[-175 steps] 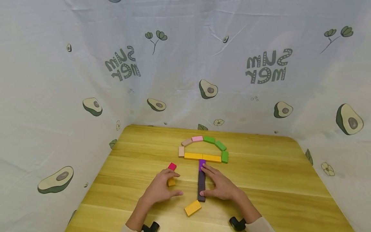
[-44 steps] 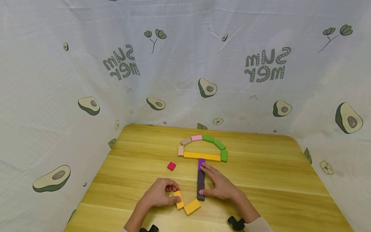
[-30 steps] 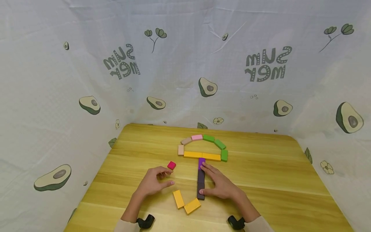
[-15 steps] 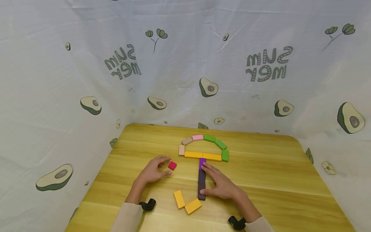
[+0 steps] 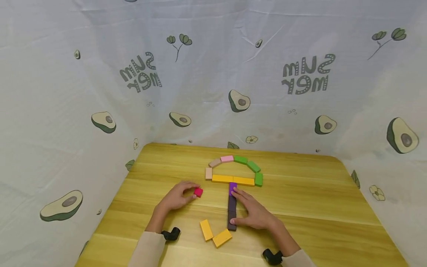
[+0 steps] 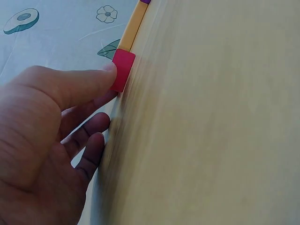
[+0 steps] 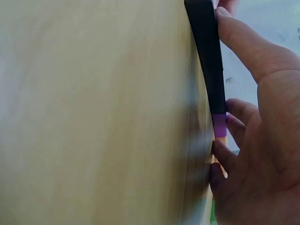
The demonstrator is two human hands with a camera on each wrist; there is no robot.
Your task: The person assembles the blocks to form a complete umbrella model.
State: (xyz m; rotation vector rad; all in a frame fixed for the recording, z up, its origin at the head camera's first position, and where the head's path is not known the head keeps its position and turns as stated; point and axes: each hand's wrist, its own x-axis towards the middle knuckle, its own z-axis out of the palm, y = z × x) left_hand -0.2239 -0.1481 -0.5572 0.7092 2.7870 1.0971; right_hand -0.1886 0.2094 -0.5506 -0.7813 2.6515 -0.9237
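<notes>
Thumb and fingers of my left hand (image 5: 176,196) pinch a small red block (image 5: 198,192) that lies left of the middle of the table. In the left wrist view the thumb presses one side of the red block (image 6: 123,70) while the other fingers curl behind. My right hand (image 5: 256,213) rests with spread, relaxed fingers along an upright row: fingertips at the purple block (image 5: 231,187), thumb on the lower of two dark blocks (image 5: 231,226). The right wrist view shows the dark blocks (image 7: 210,56) in line with the purple block (image 7: 219,124).
Above the row, two long yellow blocks (image 5: 222,178) form a bar. An arch of beige (image 5: 208,174), pink (image 5: 227,158) and green blocks (image 5: 258,180) curves over it. Two loose yellow blocks (image 5: 222,238) lie near the front. A printed curtain (image 5: 200,74) surrounds the wooden table (image 5: 300,196).
My left hand let go of a yellow block beside the other loose one, moved up and left, and closed its fingers on the red block. My right hand stayed in place.
</notes>
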